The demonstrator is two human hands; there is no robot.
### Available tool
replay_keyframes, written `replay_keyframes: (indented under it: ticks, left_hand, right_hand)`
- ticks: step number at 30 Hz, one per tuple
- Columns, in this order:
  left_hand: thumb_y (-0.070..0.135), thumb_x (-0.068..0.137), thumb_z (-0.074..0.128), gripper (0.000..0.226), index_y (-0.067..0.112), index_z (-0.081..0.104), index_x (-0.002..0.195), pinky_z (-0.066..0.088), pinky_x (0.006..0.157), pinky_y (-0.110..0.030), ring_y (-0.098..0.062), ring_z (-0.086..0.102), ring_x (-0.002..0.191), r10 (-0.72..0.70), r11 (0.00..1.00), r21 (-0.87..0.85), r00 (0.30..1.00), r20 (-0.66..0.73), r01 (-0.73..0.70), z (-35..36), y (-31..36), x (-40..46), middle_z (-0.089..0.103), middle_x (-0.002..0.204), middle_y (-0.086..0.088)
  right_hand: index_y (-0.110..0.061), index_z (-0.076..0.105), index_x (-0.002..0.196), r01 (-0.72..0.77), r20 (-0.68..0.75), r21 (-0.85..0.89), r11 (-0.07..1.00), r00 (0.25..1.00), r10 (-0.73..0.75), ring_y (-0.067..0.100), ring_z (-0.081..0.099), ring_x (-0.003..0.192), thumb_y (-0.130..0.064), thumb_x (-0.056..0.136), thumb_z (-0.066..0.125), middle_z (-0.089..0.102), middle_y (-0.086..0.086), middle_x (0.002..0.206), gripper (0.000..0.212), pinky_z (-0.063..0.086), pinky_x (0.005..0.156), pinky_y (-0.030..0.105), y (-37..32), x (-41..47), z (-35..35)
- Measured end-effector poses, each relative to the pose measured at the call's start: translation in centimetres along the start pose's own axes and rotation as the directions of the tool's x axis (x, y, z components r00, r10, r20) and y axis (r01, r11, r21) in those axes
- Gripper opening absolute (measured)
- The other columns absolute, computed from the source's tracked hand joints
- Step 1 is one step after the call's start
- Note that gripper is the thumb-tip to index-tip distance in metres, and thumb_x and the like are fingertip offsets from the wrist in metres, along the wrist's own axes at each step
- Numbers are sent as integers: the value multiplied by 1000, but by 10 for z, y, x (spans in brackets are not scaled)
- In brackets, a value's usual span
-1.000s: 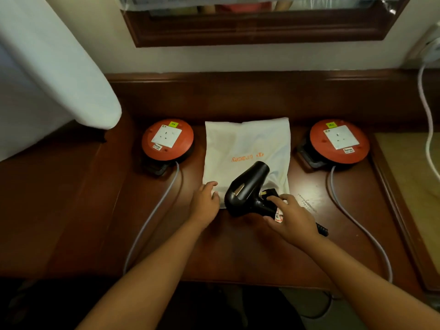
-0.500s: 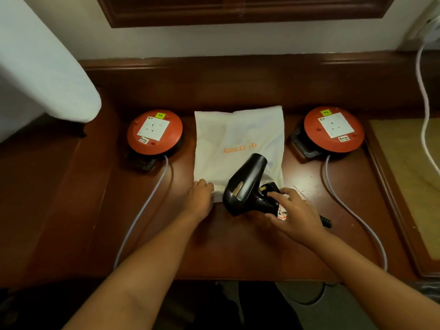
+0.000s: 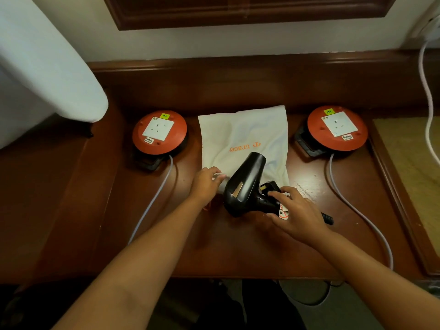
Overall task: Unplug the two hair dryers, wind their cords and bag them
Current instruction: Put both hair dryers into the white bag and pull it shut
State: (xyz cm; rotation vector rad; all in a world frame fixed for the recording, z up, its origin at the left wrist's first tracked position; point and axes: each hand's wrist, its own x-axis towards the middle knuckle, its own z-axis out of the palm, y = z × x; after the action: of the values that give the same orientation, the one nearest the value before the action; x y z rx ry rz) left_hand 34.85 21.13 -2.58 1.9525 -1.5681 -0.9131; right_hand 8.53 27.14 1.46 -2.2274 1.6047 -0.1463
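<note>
A black hair dryer (image 3: 245, 184) lies on the near edge of a white cloth bag (image 3: 245, 136) with orange lettering, nozzle pointing away from me. My right hand (image 3: 295, 213) grips its handle, where the wound cord and black plug (image 3: 270, 186) sit. My left hand (image 3: 206, 182) pinches the bag's near edge and its white drawstring. Only one dryer is in view.
Two orange cable reels with white sockets stand on the wooden desk, one left (image 3: 159, 132) and one right (image 3: 337, 127) of the bag, each trailing a grey cable toward me. A white padded board (image 3: 47, 67) overhangs the far left. A white cable (image 3: 427, 91) hangs at right.
My left hand has taken the bag's edge and drawstring between its fingers. The dryer and my right hand have barely shifted.
</note>
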Motion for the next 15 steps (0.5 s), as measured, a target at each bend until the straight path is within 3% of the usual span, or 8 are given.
replay_keyframes:
  ticks: [5, 9, 12, 15]
  left_hand:
    - [27, 95, 58, 27, 4, 73, 94, 44, 68, -28, -26, 55, 87, 24, 999, 34, 990, -139, -19, -6, 4, 6, 54, 99, -13]
    - [26, 92, 63, 23, 6, 75, 91, 45, 76, -32, -27, 58, 85, 38, 995, -89, 987, -158, -53, -8, 11, 8, 57, 90, -12]
    - [25, 91, 64, 21, 8, 75, 89, 50, 82, -35, -23, 58, 87, 9, 976, -215, 987, -162, -44, -9, 17, 6, 57, 90, -10]
    - [24, 92, 63, 17, 12, 74, 92, 52, 78, -37, -22, 59, 83, 18, 957, -284, 985, -174, -68, -11, 21, -1, 57, 90, -6]
  right_hand:
    - [-30, 55, 129, 84, 33, -10, 996, 996, -84, 25, 64, 97, -46, 77, 72, 54, 7, 129, 57, 49, 72, 34, 4, -11, -5]
    - [-30, 59, 124, 170, 64, -57, 984, 984, -166, 22, 67, 93, -47, 72, 77, 59, 6, 125, 58, 40, 65, 24, 5, -22, -6]
    - [-32, 52, 131, 197, 147, -30, 980, 971, -190, 22, 62, 105, -53, 78, 68, 53, 4, 132, 59, 45, 73, 28, 4, -18, 0]
    - [-31, 50, 135, 203, 153, -1, 979, 968, -201, 23, 59, 109, -51, 82, 64, 49, 4, 136, 59, 46, 79, 31, 1, -5, 7]
